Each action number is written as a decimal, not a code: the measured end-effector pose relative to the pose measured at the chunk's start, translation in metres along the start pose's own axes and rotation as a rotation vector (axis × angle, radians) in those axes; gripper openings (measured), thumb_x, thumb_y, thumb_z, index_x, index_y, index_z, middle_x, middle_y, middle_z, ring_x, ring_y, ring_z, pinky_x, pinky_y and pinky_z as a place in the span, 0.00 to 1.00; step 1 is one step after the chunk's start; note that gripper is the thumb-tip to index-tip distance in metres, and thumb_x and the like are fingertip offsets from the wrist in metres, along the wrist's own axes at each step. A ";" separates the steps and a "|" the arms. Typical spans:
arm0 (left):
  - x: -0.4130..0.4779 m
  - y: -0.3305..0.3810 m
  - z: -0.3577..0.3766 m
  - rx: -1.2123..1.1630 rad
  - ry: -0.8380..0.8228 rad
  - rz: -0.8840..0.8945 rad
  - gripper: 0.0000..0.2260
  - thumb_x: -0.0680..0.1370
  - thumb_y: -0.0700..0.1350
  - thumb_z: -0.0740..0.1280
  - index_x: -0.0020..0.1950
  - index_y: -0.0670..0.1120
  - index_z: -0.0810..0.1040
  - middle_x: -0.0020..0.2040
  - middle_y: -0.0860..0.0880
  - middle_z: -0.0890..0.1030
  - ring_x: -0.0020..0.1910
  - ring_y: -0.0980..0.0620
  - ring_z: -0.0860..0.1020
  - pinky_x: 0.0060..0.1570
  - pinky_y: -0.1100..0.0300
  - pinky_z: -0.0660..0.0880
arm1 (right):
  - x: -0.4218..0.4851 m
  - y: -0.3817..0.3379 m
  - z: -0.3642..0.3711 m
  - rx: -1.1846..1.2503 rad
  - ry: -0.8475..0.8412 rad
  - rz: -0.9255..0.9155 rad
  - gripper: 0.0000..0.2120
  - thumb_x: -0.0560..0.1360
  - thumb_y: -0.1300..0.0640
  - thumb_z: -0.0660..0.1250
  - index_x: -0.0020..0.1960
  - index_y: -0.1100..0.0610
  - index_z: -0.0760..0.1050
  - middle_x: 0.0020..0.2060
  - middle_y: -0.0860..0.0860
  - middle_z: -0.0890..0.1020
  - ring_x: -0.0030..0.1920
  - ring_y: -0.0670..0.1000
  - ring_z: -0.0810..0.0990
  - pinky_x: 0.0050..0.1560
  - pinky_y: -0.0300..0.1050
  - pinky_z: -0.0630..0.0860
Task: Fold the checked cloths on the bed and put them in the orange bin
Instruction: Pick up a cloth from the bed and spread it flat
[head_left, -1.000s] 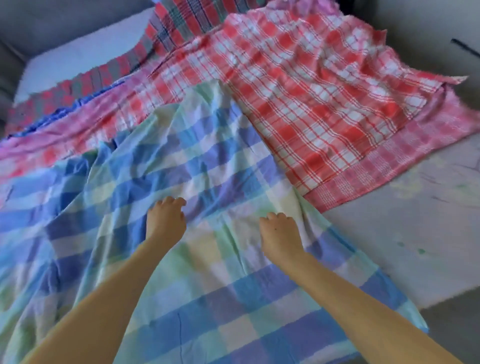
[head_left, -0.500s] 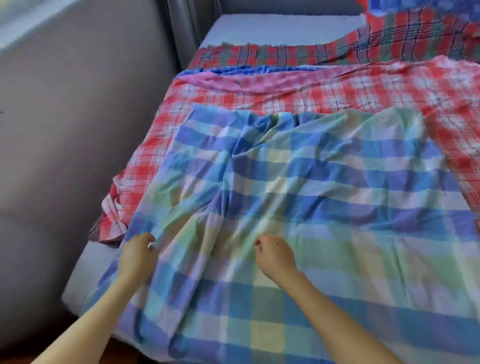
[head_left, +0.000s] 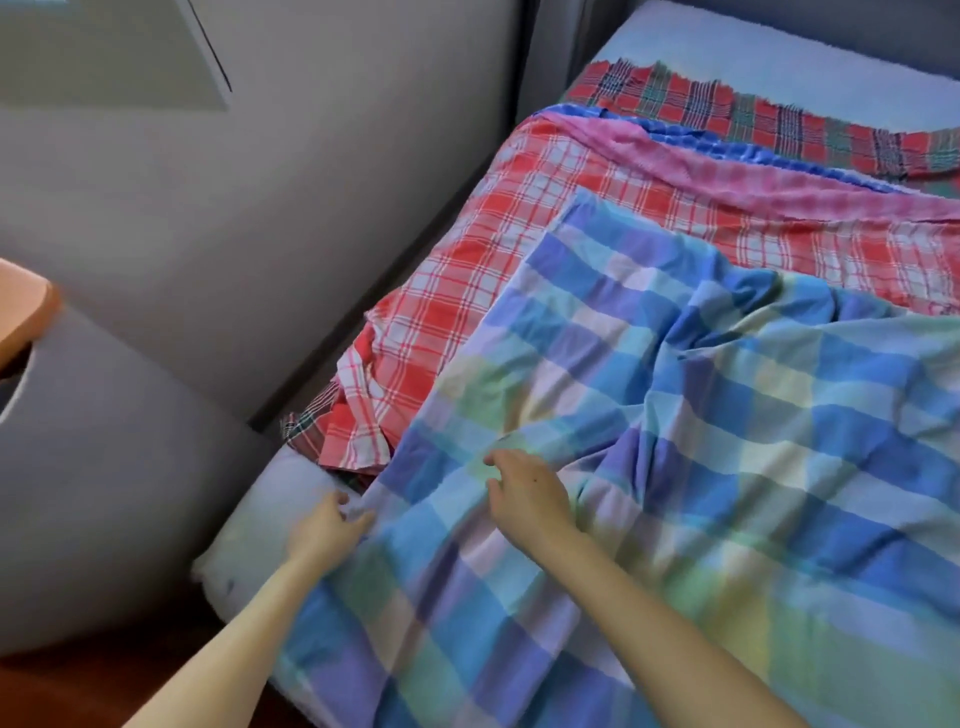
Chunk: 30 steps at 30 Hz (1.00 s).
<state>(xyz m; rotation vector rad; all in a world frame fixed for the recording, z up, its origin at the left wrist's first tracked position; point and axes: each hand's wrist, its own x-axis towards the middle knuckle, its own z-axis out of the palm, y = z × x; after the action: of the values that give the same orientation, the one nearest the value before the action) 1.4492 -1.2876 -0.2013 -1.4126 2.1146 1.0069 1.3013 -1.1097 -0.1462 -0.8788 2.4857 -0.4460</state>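
At the bed's (head_left: 249, 540) near-left corner: both hands are down on the blue-green checked cloth (head_left: 701, 467), which lies topmost and spread, rumpled in the middle. Left hand (head_left: 327, 530) sits right at the cloth's left hem, fingers curled, looks like it's pinching the edge. Right hand (head_left: 530, 499) is just inboard, fingers bent with tips on the fabric; can't tell if it actually has a pinch. Key geometry: nearly all of the cloth lies to the right of and beyond the hands, and its left edge runs diagonally away from the left hand to the far corner up by the red-white checked cloth (head_left: 519, 270). So my read is that a fold starts from this left edge, carried rightward, with the left hand as the nearer one. Underneath and further back sit a pink cloth (head_left: 753, 171), a dark blue cloth (head_left: 675, 137) and a red-green plaid cloth (head_left: 779, 114), all unfolded. An orange object (head_left: 23, 312) at the far left is probably the orange bin, well apart from the bed. Versus 0.5 s ago: the view has swung left, the orange object has newly come in, and the right hand has moved from mid-cloth to just beside the left edge; the left hand has stayed on that hem.
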 end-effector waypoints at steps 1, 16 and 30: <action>0.001 0.000 0.002 0.018 -0.021 0.021 0.14 0.74 0.55 0.66 0.53 0.47 0.74 0.50 0.45 0.81 0.48 0.44 0.79 0.50 0.54 0.75 | 0.013 -0.010 0.006 0.046 -0.021 0.027 0.16 0.79 0.55 0.57 0.65 0.57 0.70 0.61 0.54 0.76 0.62 0.57 0.72 0.59 0.48 0.67; -0.048 0.010 0.041 0.095 0.087 0.415 0.12 0.74 0.49 0.66 0.36 0.52 0.63 0.36 0.53 0.74 0.43 0.46 0.77 0.37 0.56 0.64 | 0.067 0.034 0.004 0.228 0.224 0.544 0.21 0.69 0.66 0.65 0.61 0.62 0.65 0.55 0.63 0.79 0.56 0.64 0.77 0.52 0.53 0.71; -0.057 -0.086 -0.022 0.112 0.488 0.038 0.12 0.75 0.46 0.68 0.32 0.46 0.75 0.27 0.49 0.75 0.30 0.44 0.75 0.27 0.56 0.66 | 0.200 -0.023 -0.038 0.832 0.161 0.411 0.05 0.71 0.68 0.61 0.45 0.61 0.72 0.37 0.54 0.74 0.38 0.53 0.75 0.34 0.42 0.73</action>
<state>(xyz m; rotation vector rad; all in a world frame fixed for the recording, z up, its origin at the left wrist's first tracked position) 1.5522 -1.2884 -0.1781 -1.6965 2.4969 0.5817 1.1557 -1.2516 -0.1676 -0.0016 2.1858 -1.2920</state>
